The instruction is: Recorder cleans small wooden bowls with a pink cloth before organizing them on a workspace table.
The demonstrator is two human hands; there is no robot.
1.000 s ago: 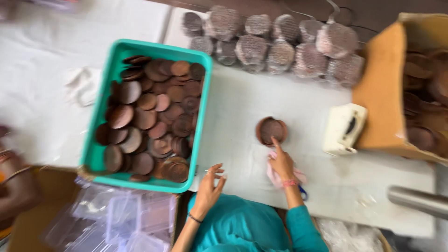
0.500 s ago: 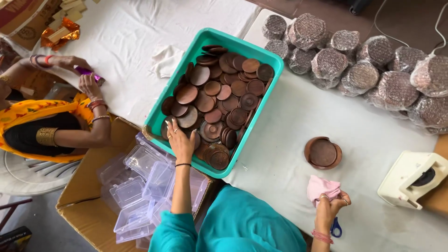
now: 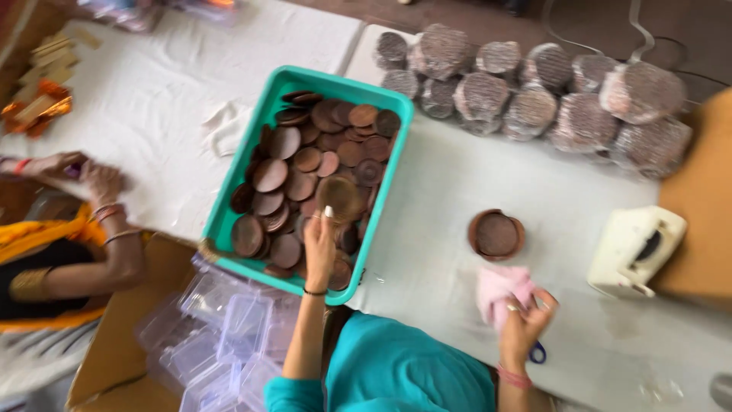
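Observation:
My left hand (image 3: 320, 243) is over the teal tray (image 3: 229, 214) of several brown round discs, fingers closed on one disc (image 3: 339, 198) lifted above the pile. My right hand (image 3: 523, 322) grips a pink cloth (image 3: 499, 288) near the table's front edge. Just beyond the cloth a short stack of brown discs (image 3: 496, 234) rests on the white table. A blue scissor handle (image 3: 538, 352) peeks out by my right wrist.
Several plastic-wrapped bundles of discs (image 3: 534, 95) line the back. A white tape dispenser (image 3: 633, 248) sits at right beside a cardboard box (image 3: 698, 206). Clear plastic boxes (image 3: 221, 336) fill a carton below the tray. Another person's hands (image 3: 84, 177) work at left.
My left hand has gone further into the tray and raised one disc. My right hand still holds the pink cloth. The view has shifted slightly left.

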